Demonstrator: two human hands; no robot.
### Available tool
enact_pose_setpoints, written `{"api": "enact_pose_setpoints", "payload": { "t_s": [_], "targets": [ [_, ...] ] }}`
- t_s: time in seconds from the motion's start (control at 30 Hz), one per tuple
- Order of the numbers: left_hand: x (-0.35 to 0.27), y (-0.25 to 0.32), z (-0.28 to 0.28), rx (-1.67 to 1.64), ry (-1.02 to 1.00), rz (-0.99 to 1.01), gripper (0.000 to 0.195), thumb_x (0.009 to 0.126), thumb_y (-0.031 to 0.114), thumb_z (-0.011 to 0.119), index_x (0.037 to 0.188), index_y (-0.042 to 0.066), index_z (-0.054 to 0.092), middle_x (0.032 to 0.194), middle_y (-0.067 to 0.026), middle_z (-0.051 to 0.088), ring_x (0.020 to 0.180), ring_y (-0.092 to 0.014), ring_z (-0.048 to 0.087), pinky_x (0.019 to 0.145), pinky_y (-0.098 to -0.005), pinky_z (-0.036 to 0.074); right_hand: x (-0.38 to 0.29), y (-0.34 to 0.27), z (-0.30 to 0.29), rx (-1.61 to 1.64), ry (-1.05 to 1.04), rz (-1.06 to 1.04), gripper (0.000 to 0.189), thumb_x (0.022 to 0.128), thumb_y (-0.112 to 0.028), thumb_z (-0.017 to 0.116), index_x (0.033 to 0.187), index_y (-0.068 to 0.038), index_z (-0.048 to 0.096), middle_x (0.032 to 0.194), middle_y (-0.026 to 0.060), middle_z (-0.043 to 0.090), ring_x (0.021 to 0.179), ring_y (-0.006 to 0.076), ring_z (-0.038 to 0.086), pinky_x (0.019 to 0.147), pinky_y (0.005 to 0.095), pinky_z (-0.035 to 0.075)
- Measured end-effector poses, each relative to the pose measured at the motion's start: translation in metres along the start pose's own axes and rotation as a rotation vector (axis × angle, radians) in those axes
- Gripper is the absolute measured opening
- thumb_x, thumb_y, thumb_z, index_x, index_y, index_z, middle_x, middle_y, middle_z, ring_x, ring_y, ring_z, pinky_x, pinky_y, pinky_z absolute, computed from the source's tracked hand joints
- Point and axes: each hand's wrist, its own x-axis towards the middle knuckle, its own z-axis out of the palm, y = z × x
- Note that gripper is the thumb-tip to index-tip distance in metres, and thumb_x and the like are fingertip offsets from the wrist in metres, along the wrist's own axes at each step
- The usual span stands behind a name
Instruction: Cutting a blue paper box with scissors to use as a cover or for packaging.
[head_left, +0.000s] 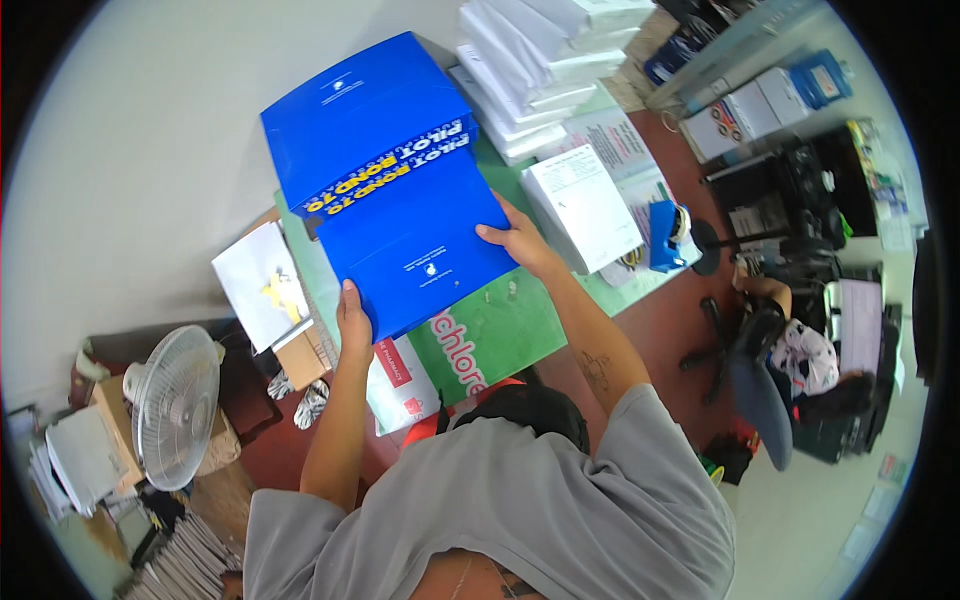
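Observation:
A blue cardboard bond-paper box (420, 255) lies before me on the green-covered table (517, 319), gripped between both my hands. My left hand (355, 319) presses on its left end, thumb up along the edge. At the opposite end my right hand (521, 238) holds the box, with the thumb on its top face. A second blue paper box (367, 112) stands against the far side of the held one; both bear printed lettering. To the right lies a stack of printed sheets (585, 210). What is inside the boxes is hidden.
Tall piles of white paper (547, 60) stand at the back. A blue tape dispenser (666, 236) sits near the table's right end. Left are loose sheets on a carton (259, 281) and a fan (180, 409). A seated person (806, 356) is at the far right.

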Motion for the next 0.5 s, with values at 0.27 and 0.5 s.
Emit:
{"api": "enact_pose_setpoints", "payload": {
  "t_s": [0.27,0.5],
  "targets": [
    [-0.089,0.061,0.060,0.392,-0.242,0.765,0.030,0.094,0.012,0.066,0.120,-0.004,0.063,0.111,-0.0176,0.068,0.098,-0.027,0.065,0.088,-0.0376,0.052,-0.020,-0.035,-0.104,-0.993,0.785,-0.816,0.072,0.075,-0.027,0.087,0.133,0.000,0.055,0.128,0.0219,0.058,0.121,0.0402,0.053,0.105,0.0491,0.038],
    [-0.096,-0.029,0.226,0.113,-0.644,-0.312,0.088,0.091,0.038,0.075,0.152,-0.007,0.030,0.151,-0.0288,0.044,0.144,-0.032,0.041,0.115,-0.0406,0.037,0.026,-0.010,-0.254,-0.168,0.352,0.335,0.090,0.095,-0.064,0.056,0.149,0.007,0.042,0.144,0.0242,0.052,0.125,0.0301,0.057,0.108,0.0365,0.041]
  ]
}}
